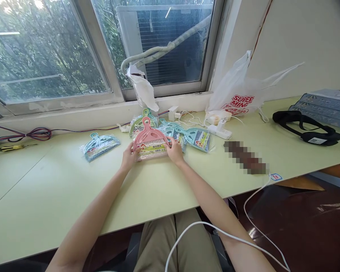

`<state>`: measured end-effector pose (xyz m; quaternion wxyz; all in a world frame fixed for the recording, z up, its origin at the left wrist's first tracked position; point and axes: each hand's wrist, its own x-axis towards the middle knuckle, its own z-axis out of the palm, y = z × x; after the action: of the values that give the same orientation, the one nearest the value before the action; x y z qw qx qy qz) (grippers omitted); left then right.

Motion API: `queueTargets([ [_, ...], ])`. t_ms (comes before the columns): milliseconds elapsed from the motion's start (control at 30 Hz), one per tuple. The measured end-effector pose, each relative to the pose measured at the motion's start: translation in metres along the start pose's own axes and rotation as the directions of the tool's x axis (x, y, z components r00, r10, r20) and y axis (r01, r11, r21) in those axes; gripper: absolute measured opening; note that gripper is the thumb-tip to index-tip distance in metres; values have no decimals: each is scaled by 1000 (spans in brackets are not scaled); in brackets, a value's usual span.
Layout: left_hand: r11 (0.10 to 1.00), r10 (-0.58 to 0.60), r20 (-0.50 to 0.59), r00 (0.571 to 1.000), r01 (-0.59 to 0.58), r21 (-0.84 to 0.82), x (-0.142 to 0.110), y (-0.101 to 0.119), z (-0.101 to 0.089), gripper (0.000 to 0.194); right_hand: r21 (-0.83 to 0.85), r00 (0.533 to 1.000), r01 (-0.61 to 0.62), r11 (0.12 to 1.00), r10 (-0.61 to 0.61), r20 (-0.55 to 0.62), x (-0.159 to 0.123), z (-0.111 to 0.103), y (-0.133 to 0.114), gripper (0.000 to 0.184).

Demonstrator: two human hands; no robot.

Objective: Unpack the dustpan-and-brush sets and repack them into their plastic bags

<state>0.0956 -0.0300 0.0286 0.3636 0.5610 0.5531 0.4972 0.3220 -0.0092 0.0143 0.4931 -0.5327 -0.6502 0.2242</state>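
Note:
Between my two hands is a pink mini dustpan and brush set (151, 140) in clear wrapping, its handle pointing toward the window. My left hand (129, 155) grips its left edge. On the opposite edge, the fingers of my right hand (175, 150) are closed around it. A blue wrapped dustpan set (100, 145) lies by itself to the left. Just right of my right hand rests another blue dustpan set (197, 138), overlapping a further blue one (170, 126). Behind the pink set, a green dustpan set (138, 121) is partly hidden.
A white plastic bag (238, 94) stands at the back right, near a power strip (219, 130). Farther right are a black head strap (308, 130) and stacked boxes (325, 109). A screwdriver (13, 147) and coiled cable (39, 134) lie left. A white cable (204, 223) crosses my lap.

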Motion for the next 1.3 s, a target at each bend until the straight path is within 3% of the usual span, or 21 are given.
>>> queueTargets([
  [333, 999, 19, -34, 999, -17, 43, -4, 4, 5, 53, 88, 997, -65, 994, 68, -31, 2, -1, 0, 37],
  [933, 999, 4, -43, 999, -2, 53, -6, 1, 5, 49, 126, 996, -58, 990, 66, -53, -1, 0, -1, 42],
  [1300, 994, 0, -44, 999, 5, 113, 2, -4, -8, 45, 95, 1000, -27, 995, 26, 19, -6, 6, 0, 43],
])
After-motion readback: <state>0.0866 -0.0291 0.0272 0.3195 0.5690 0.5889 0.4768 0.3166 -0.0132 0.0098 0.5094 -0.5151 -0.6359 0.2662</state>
